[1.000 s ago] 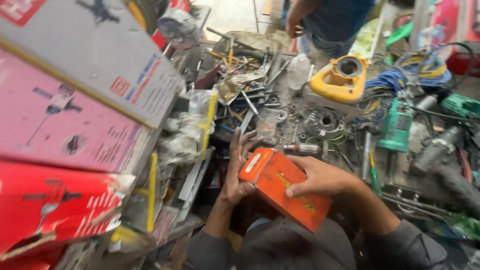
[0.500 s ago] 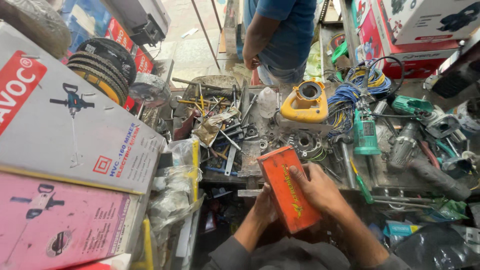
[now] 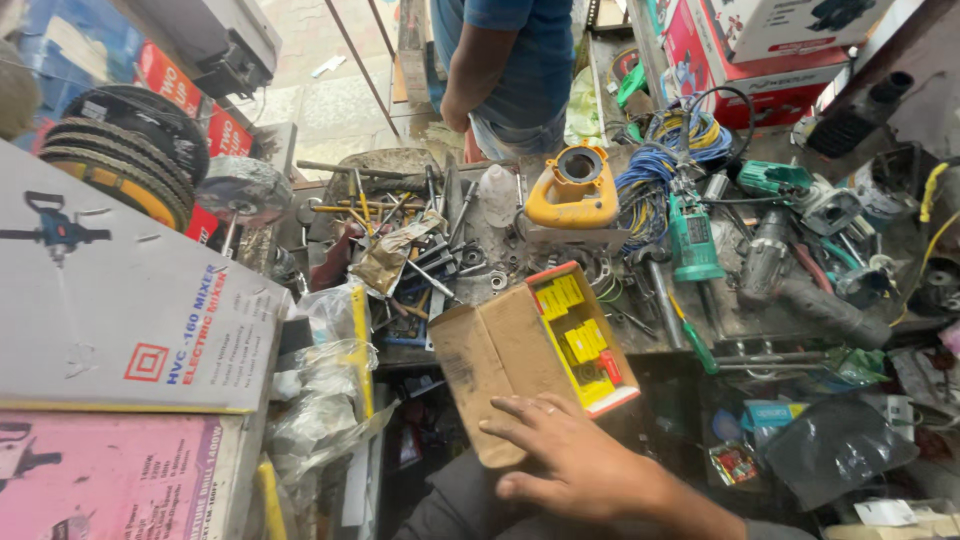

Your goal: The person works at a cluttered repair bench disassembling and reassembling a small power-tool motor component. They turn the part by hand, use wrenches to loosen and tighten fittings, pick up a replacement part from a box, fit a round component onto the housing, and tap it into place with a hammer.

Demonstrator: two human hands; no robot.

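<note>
An orange cardboard box (image 3: pixel 585 340) lies open in front of me, tilted, with its brown lid flap (image 3: pixel 490 360) folded out to the left. Small yellow packets and one red piece fill its inside. My right hand (image 3: pixel 580 465) comes in from the lower right, palm down with fingers spread, and rests on the near end of the box and flap. No left hand shows; it may be under the box.
A cluttered bench holds a yellow tool housing (image 3: pixel 575 190), green power tools (image 3: pixel 692 235), coiled blue wire (image 3: pixel 650 170) and loose metal parts (image 3: pixel 420 250). Large tool cartons (image 3: pixel 120 320) and grinding discs (image 3: pixel 130 165) stack at left. A person in a blue shirt (image 3: pixel 510 60) stands behind the bench.
The orange box was shut and held in both hands; its lid now lies open, showing yellow packets. My left hand has dropped out of sight, and the right has moved to the near end.
</note>
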